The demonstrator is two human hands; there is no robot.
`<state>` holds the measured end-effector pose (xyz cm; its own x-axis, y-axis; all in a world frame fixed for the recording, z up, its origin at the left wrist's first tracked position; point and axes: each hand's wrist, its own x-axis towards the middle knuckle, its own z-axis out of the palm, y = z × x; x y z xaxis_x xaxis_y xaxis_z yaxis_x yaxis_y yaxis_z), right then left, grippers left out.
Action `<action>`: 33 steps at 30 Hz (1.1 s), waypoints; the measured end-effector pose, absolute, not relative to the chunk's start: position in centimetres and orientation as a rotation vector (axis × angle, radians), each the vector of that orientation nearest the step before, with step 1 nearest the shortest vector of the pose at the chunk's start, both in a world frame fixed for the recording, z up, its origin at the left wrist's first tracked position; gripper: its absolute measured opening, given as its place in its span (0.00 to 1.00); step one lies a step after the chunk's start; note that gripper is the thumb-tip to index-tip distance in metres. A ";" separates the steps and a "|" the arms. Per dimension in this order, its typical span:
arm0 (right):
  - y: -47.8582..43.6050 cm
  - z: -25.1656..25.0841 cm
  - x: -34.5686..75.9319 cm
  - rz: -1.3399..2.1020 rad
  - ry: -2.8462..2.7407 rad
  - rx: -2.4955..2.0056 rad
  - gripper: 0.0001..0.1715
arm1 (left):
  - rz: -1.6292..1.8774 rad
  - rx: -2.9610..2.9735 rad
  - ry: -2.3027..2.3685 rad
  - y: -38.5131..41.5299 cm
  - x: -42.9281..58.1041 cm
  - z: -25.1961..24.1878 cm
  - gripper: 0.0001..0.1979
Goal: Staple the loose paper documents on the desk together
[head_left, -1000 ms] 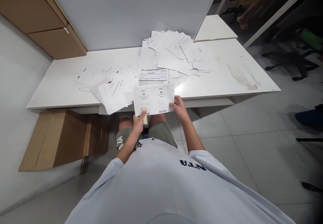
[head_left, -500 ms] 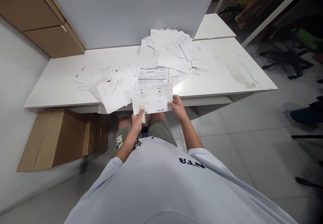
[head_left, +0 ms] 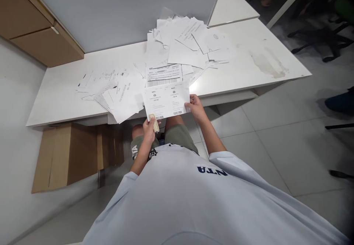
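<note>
A printed white sheet (head_left: 167, 101) with two side-by-side receipt-like panels and barcodes along its lower edge is held up over the front edge of the desk. My right hand (head_left: 195, 107) pinches its right edge between thumb and fingers. At the lower left corner, my left hand (head_left: 149, 130) is closed around a small, flat cream-yellow object (head_left: 154, 122), possibly a stapler, that overlaps the sheet's corner. Just behind the held sheet lies a printed form with a table (head_left: 163, 74). Loose papers (head_left: 182, 51) are heaped farther back.
More scattered papers (head_left: 125, 94) lie on the left of the white desk (head_left: 235, 64), some overhanging its front edge. A grey panel (head_left: 132, 9) rises behind. Cardboard boxes (head_left: 83, 153) stand below left. Office chairs (head_left: 322, 40) are at the right, with a stain (head_left: 269, 62) on the desk.
The whole view has turned slightly. Both hands still hold the sheet's lower left and right sides; the cream-yellow object in my left hand has tilted a little.
</note>
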<state>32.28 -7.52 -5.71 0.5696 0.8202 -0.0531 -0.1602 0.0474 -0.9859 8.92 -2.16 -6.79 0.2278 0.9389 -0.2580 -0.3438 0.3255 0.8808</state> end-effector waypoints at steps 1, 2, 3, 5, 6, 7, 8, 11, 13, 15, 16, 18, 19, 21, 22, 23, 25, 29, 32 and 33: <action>-7.5 -5.7 32.5 0.833 -0.631 -1.322 0.19 | 1.018 0.812 0.915 -2.1 8.8 -6.7 0.29; -7.6 -5.8 32.6 0.834 -0.625 -1.327 0.19 | 1.013 0.829 0.899 -2.1 8.6 -6.7 0.29; -7.6 -5.8 32.8 0.835 -0.619 -1.332 0.19 | 1.010 0.842 0.888 -2.1 8.5 -6.6 0.28; -7.7 -5.9 32.9 0.831 -0.612 -1.339 0.19 | 1.008 0.856 0.877 -2.1 8.4 -6.5 0.27; -7.7 -6.0 33.0 0.829 -0.611 -1.340 0.19 | 1.010 0.856 0.876 -2.1 8.4 -6.4 0.28; -7.7 -6.0 33.0 0.826 -0.613 -1.339 0.19 | 1.013 0.852 0.876 -2.1 8.4 -6.4 0.28; -7.7 -6.0 33.0 0.825 -0.616 -1.339 0.19 | 1.017 0.845 0.878 -2.1 8.4 -6.4 0.28; -7.8 -6.0 33.1 0.822 -0.624 -1.346 0.19 | 1.024 0.825 0.880 -2.1 8.4 -6.4 0.28; -7.8 -5.9 33.1 0.822 -0.622 -1.350 0.19 | 1.020 0.820 0.880 -2.1 8.4 -6.5 0.28; -7.9 -5.8 33.1 0.820 -0.616 -1.351 0.19 | 1.017 0.815 0.883 -2.1 8.4 -6.5 0.28; -7.9 -5.8 33.1 0.820 -0.614 -1.351 0.19 | 1.019 0.813 0.886 -2.0 8.4 -6.6 0.28; -8.0 -5.8 33.1 0.825 -0.607 -1.353 0.19 | 1.028 0.808 0.893 -2.0 8.4 -6.7 0.28; -8.0 -5.8 33.1 0.829 -0.603 -1.355 0.19 | 1.031 0.808 0.897 -2.0 8.4 -6.8 0.27; -8.0 -5.9 33.1 0.831 -0.595 -1.356 0.19 | 1.034 0.806 0.907 -2.0 8.4 -6.9 0.27; -8.0 -5.9 33.1 0.830 -0.593 -1.355 0.19 | 1.035 0.805 0.911 -2.0 8.3 -7.0 0.27; -8.0 -5.9 33.1 0.829 -0.594 -1.354 0.19 | 1.035 0.805 0.915 -2.0 8.3 -7.0 0.26; -8.1 -5.9 33.1 0.830 -0.596 -1.355 0.19 | 1.042 0.805 0.922 -1.9 8.2 -7.2 0.26; -8.1 -6.0 33.1 0.840 -0.605 -1.362 0.19 | 1.038 0.819 0.951 -1.8 8.2 -7.5 0.26; -8.0 -6.1 33.0 0.843 -0.616 -1.368 0.19 | 1.024 0.834 0.974 -1.7 8.2 -7.7 0.27; -8.0 -6.1 33.0 0.842 -0.616 -1.369 0.19 | 1.024 0.836 0.979 -1.7 8.1 -7.8 0.27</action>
<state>33.02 -8.01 -6.08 0.5775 0.8111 -0.0930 -0.1561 -0.0021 -0.9877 8.15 -1.71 -7.77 0.2032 0.9456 -0.2541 -0.2957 0.3067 0.9047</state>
